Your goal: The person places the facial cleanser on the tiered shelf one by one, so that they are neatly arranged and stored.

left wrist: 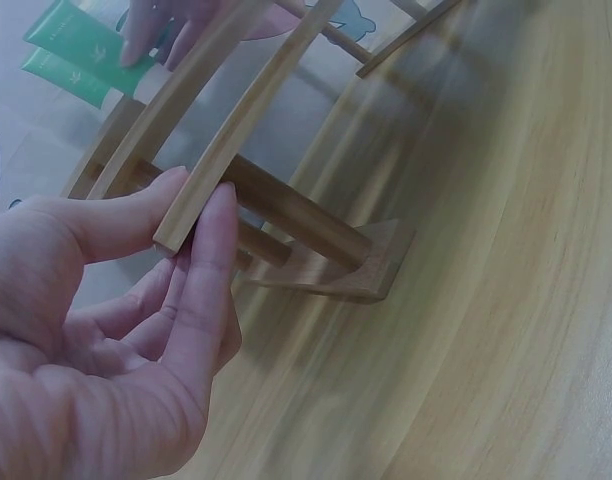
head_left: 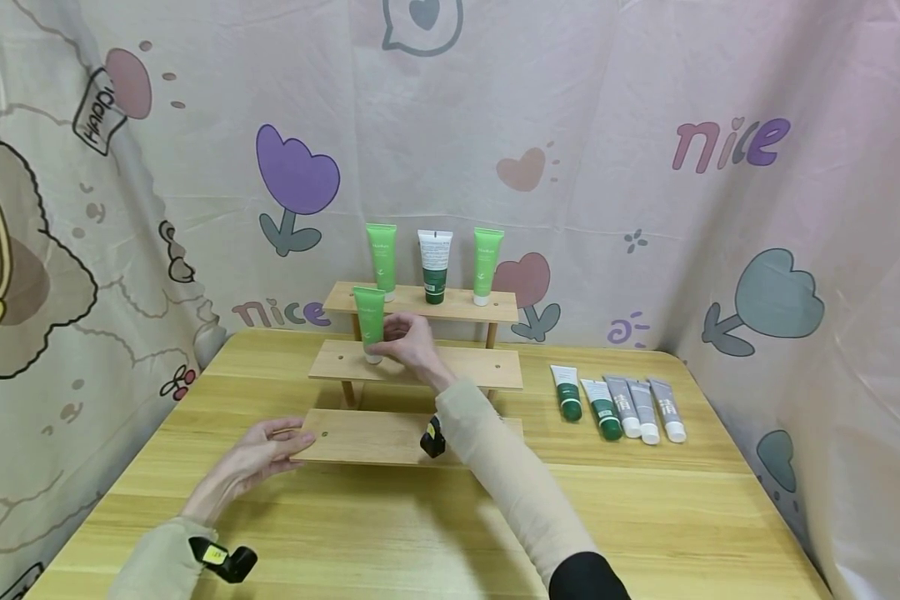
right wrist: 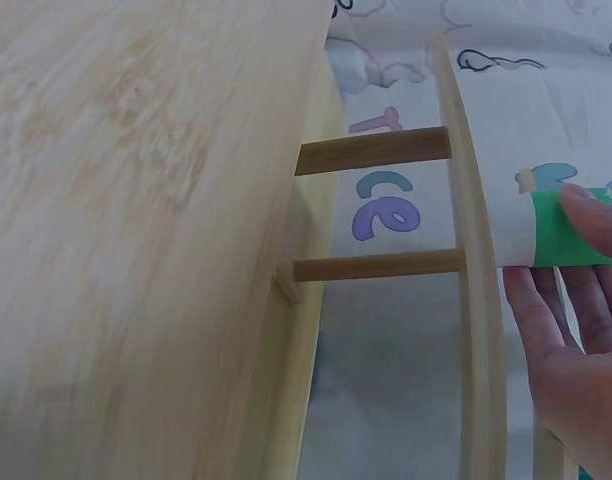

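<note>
A three-step wooden display rack (head_left: 375, 437) stands on the table. My left hand (head_left: 266, 454) pinches the left end of its lowest shelf, thumb on top and fingers beneath, as the left wrist view shows. On the middle shelf, toward the left, a light green tube (head_left: 370, 312) stands upright on its white cap. My right hand (head_left: 411, 343) holds that tube low down between thumb and fingers; in the right wrist view its cap is at the shelf surface. The top shelf bears a green tube (head_left: 383, 258), a white and dark green tube (head_left: 435, 265) and another green tube (head_left: 487, 262).
Right of the rack, two white and dark green tubes (head_left: 567, 393) and several grey tubes (head_left: 644, 411) lie on the wooden table (head_left: 645, 508). A printed curtain (head_left: 585, 100) hangs close behind the table and along its sides.
</note>
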The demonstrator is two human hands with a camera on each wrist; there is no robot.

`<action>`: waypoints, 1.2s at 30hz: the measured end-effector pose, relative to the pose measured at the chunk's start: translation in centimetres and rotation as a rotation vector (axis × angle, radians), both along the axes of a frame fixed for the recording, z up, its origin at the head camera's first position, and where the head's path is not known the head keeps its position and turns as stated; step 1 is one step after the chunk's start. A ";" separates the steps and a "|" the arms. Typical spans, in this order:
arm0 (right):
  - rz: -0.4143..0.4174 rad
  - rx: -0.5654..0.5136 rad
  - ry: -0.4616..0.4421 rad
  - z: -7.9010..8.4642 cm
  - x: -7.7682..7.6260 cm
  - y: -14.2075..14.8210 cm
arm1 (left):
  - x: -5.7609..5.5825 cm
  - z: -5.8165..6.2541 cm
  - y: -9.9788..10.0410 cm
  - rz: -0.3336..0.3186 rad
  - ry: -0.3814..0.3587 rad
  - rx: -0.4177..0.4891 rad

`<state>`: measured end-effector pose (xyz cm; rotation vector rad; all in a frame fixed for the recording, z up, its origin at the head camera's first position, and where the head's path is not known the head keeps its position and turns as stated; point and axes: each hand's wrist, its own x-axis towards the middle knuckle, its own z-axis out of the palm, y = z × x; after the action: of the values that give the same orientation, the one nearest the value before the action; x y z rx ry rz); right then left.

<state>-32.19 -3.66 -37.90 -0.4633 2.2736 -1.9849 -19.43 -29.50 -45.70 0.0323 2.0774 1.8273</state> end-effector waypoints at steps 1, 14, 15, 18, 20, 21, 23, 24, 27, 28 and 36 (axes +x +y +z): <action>0.000 0.002 -0.001 0.0 0.0 0.0 | 0.0 0.0 0.0 -0.002 0.001 -0.002; -0.006 0.020 0.013 0.0 0.1 -0.3 | 0.0 0.2 -0.1 -0.015 0.000 0.025; -0.005 0.021 0.011 0.0 0.1 -0.3 | 0.0 0.2 -0.1 -0.015 0.000 0.025; -0.002 0.019 0.010 0.0 0.1 -0.3 | 0.0 0.2 -0.1 -0.016 0.001 0.022; -0.002 0.018 0.009 0.0 0.1 -0.3 | 0.0 0.1 -0.1 -0.014 -0.001 0.022; -0.001 0.019 0.008 0.0 0.2 -0.3 | 0.0 0.1 -0.1 -0.013 -0.002 0.021; -0.002 0.021 0.009 0.0 0.2 -0.3 | 0.0 0.1 -0.1 -0.011 -0.004 0.020; -0.001 0.021 0.009 0.0 0.2 -0.3 | 0.0 0.1 -0.1 -0.009 -0.004 0.020; -0.002 0.023 0.008 0.0 0.3 -0.3 | 0.0 0.1 -0.1 -0.008 -0.003 0.021; -0.002 0.024 0.008 0.0 0.4 -0.3 | 0.0 0.1 -0.1 -0.009 -0.002 0.021; -0.001 0.022 0.014 0.1 0.5 -0.3 | 0.1 0.1 -0.1 -0.014 0.002 0.033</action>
<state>-31.73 -3.92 -37.80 -0.4761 2.3021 -1.9612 -19.36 -29.56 -45.59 0.0573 2.0436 1.8542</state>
